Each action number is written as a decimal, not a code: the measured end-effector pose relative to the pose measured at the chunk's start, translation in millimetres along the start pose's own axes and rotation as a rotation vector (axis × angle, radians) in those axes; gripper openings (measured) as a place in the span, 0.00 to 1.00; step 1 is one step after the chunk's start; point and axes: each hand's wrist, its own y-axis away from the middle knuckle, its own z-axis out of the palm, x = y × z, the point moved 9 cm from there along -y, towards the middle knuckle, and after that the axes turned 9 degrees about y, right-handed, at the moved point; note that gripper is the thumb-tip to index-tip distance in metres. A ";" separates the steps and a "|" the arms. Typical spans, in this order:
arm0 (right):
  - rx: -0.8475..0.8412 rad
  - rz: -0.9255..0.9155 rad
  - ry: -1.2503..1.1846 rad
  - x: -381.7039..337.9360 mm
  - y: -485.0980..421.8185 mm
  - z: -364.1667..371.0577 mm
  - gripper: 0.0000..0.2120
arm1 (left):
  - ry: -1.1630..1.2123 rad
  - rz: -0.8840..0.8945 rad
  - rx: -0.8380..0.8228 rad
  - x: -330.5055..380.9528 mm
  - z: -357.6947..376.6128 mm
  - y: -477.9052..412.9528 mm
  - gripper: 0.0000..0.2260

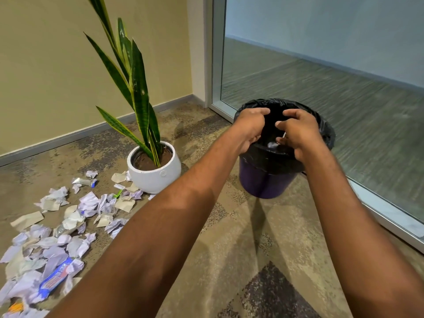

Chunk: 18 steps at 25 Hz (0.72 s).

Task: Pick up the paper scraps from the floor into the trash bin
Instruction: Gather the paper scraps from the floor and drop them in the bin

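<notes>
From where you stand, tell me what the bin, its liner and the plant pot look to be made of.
The bin looks like smooth purple plastic, going by its even, slightly glossy wall. Its liner seems to be thin black plastic film, crinkled and shiny where it folds over the rim. The plant pot looks like white glazed ceramic, though a matte plastic cannot be ruled out.

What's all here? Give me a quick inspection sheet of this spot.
Surface: patterned carpet.
Job's things: paper scraps strewn at left; trash bin, black-lined, by the glass wall.
Clutter: blue wrapper among the scraps.
Grippers: left hand and right hand over the bin's mouth, fingers loosely open; a pale scrap just below.
Cables: nothing seen.
Surroundings: potted plant, beige wall.
</notes>
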 end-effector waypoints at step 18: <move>-0.438 -0.234 0.105 -7.1 113.7 164.0 0.06 | -0.126 -0.173 0.085 -91.1 -186.1 102.7 0.12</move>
